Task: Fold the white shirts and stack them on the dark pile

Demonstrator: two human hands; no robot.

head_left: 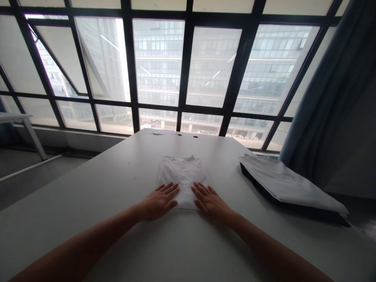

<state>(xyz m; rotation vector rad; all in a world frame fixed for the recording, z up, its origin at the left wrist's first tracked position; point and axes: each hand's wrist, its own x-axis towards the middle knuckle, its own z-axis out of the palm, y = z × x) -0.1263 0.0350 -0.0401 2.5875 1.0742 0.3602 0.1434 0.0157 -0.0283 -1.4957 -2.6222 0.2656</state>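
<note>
So there's a folded white cloth (183, 178) sitting flat in the middle of a white table (117, 184). Both hands are laid flat on its near edge, fingers spread, not gripping anything: left hand (160, 201) on the near-left corner, right hand (210, 203) on the near-right corner. Off to the right there's a dark tray with a white sheet over it (282, 184), well apart from the cloth. Big gridded window (188, 66) on the far side.
</note>
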